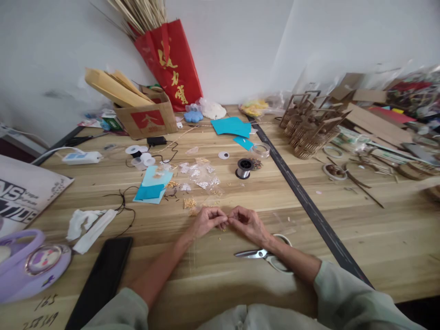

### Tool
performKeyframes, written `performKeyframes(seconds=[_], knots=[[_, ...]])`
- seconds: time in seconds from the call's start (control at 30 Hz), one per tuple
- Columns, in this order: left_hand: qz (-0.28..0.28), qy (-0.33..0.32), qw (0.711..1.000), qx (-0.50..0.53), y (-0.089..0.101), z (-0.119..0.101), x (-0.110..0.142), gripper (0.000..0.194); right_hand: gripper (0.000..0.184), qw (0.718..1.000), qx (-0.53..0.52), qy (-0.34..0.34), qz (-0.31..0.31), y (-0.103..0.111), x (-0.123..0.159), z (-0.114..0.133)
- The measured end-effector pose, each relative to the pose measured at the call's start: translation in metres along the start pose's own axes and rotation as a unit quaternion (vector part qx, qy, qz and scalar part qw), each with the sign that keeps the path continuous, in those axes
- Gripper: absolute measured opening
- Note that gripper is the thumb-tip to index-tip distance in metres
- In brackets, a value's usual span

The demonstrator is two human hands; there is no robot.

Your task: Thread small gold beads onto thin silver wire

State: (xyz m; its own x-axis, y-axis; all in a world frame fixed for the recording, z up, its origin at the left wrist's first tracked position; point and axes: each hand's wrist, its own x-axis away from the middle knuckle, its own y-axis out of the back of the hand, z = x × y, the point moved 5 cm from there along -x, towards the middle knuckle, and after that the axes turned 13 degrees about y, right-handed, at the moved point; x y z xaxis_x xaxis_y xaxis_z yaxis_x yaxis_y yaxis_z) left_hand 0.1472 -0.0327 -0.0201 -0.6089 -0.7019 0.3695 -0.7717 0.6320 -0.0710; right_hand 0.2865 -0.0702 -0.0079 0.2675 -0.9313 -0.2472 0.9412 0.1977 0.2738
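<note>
Close together over the wooden table, my left hand and my right hand are both pinched, their fingertips nearly meeting. Whatever lies between the fingers is too small to make out. A thin clear thread seems to hang down by my left wrist. Tiny gold pieces lie just below the fingertips. Scissors with pale handles rest partly under my right forearm, blades apart. Beyond my hands are gold beads, small bags of silvery pieces and a black spool of wire.
Blue sheets and a white power strip lie to the left, with a black phone nearer me. A cardboard box and red bag stand at the back. Brown woven baskets stand right of a dark strip.
</note>
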Motion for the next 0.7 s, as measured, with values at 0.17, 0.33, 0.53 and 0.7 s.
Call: performKeyframes(seconds=[0.17, 0.33, 0.53, 0.7], knots=[[0.023, 0.014, 0.999, 0.027, -0.0003, -0.0005, 0.0003, 0.032, 0.022, 0.999, -0.030, 0.011, 0.013, -0.0023, -0.0002, 0.0057], [0.032, 0.035, 0.998, 0.051, -0.0005, 0.0022, -0.0001, 0.033, 0.021, 0.998, -0.053, 0.027, 0.020, -0.0039, 0.0006, 0.0057], [0.039, 0.038, 0.997, 0.057, -0.0008, 0.0034, -0.0007, 0.031, 0.022, 0.997, -0.059, 0.041, 0.031, -0.0043, 0.0014, 0.0060], [0.045, 0.034, 0.997, 0.053, -0.0018, 0.0017, 0.0000, 0.032, 0.023, 0.997, -0.054, 0.041, 0.031, -0.0045, 0.0023, 0.0053]])
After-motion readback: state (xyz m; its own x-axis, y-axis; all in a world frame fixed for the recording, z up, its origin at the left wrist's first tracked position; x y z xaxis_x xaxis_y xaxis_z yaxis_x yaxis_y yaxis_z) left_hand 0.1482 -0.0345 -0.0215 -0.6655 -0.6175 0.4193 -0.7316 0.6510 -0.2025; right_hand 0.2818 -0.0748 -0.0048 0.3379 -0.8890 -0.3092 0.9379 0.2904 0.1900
